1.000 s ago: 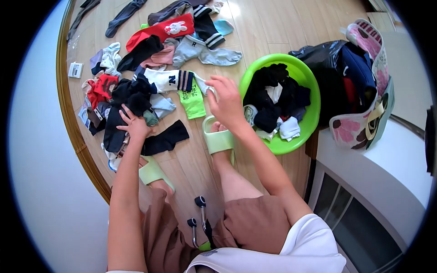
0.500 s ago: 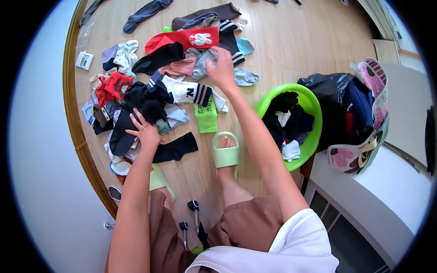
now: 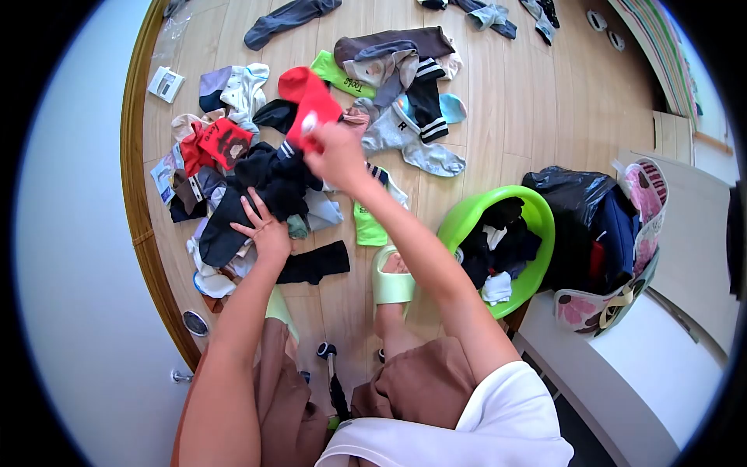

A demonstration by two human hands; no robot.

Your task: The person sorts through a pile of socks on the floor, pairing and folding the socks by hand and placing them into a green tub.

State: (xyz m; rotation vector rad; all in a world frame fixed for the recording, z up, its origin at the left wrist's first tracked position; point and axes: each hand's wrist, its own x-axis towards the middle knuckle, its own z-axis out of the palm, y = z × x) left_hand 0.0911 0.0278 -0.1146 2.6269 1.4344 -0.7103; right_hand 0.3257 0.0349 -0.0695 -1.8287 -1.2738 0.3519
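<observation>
Sock (image 3: 313, 97) in red, near end hidden behind right hand (image 3: 338, 156)

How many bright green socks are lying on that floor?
2: one green sock lies just beyond the red sock in the right hand, the other between the left hand and green basin. The pile may hide more.

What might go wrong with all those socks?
The red sock could slip from the right hand. The left hand rests on heaped dark socks, so small ones beneath might get missed. The black sock near the pale green slippers might get stepped on.
</observation>
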